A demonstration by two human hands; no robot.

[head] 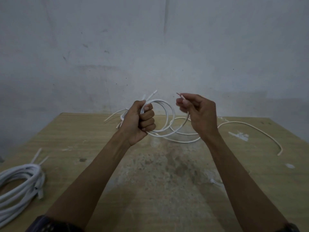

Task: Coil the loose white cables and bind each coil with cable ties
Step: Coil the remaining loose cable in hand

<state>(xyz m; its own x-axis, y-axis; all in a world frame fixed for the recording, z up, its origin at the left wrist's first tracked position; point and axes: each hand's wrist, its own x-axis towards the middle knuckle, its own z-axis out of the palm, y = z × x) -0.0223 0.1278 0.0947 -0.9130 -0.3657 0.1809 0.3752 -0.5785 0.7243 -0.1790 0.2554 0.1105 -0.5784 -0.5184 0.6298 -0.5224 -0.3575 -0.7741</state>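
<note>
My left hand (139,122) grips a small coil of white cable (168,114) in a fist, held up above the wooden table (100,148). The coil's loops stand out to the right of the fist. My right hand (199,113) pinches the free end of the same cable (181,97) between thumb and fingers, its bare tip pointing up and left. The cable runs from that end down behind my right hand to the coil. Another loose white cable (247,125) lies curved on the table at the right. A bound coil of white cable (20,180) lies at the left edge.
A few short white pieces (115,114), cable or ties, lie on the table behind my left hand. A small white scrap (215,182) lies near my right forearm. A grey wall (150,47) rises just behind the table's far edge.
</note>
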